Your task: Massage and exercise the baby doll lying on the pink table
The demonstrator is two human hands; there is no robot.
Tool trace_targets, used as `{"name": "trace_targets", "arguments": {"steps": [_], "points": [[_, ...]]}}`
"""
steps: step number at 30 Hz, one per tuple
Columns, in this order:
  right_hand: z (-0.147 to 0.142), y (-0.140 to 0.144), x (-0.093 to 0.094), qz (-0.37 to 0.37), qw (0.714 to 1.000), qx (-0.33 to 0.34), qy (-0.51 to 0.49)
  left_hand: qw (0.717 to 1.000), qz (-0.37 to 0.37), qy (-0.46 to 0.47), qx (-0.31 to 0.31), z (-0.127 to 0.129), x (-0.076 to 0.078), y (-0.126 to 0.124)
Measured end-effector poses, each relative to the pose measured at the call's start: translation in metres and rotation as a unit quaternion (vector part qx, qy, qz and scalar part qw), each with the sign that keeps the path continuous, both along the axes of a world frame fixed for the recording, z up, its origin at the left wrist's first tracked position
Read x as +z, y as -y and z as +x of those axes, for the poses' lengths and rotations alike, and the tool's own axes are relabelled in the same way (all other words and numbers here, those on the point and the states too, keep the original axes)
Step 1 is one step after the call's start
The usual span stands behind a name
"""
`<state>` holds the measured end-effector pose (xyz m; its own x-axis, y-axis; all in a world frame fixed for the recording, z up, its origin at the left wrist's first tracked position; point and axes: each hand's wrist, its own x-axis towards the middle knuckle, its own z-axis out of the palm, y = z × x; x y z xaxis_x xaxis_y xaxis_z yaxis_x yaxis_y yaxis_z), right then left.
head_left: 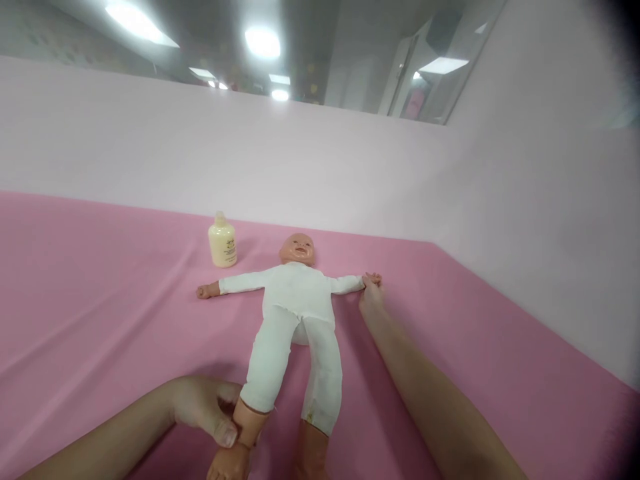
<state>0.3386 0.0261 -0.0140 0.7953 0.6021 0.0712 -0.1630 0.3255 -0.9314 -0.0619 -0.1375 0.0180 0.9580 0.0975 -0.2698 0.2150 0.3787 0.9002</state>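
So the doll [295,300] is flat on its back on the pink sheet [100,300], arms out. My left hand [205,407] is pinching its ankle, thumb on top. My right hand [371,297] looks closed around its wrist, hard to tell. Lotion bottle [222,241] sits by its head.

I see a doll [295,307] in a plain white suit, with peach-orange head, hands and feet. The surface [100,300] under it is covered in solid pink cloth, no pattern. By the doll's head stands a pale cream-yellow bottle [222,241] with a faint label. The wall [300,167] behind is very pale pink.
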Motion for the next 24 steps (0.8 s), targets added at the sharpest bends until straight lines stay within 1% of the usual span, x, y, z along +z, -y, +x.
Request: {"name": "trace_targets", "arguments": {"steps": [4, 7, 8, 10, 12, 16, 19, 24], "points": [[-0.005, 0.007, 0.006, 0.007, 1.0, 0.005, -0.012, 1.0, 0.01, 0.008, -0.014, 0.001, 0.002, 0.001], [-0.012, 0.018, 0.016, 0.026, 0.999, 0.019, 0.001, 1.0, 0.019, 0.005, -0.02, -0.001, 0.002, 0.001], [-0.016, 0.022, 0.021, 0.036, 0.999, 0.025, 0.011, 1.0, 0.023, 0.004, -0.013, -0.003, 0.002, 0.002], [-0.024, 0.03, 0.033, 0.064, 0.996, 0.042, 0.043, 0.999, 0.031, 0.009, 0.021, -0.005, -0.001, 0.003], [-0.035, 0.038, 0.047, 0.098, 0.99, 0.061, 0.087, 0.997, 0.014, 0.035, 0.062, -0.004, -0.005, 0.005], [-0.063, 0.051, 0.069, 0.155, 0.96, 0.121, 0.198, 0.984, -0.078, 0.127, 0.101, 0.004, -0.013, 0.006], [-0.084, 0.062, 0.075, 0.191, 0.925, 0.176, 0.277, 0.97, -0.111, 0.172, 0.134, 0.009, -0.012, 0.001], [-0.113, 0.084, 0.072, 0.157, 0.875, 0.218, 0.404, 0.952, -0.161, 0.207, 0.158, 0.012, -0.003, -0.004]]}}
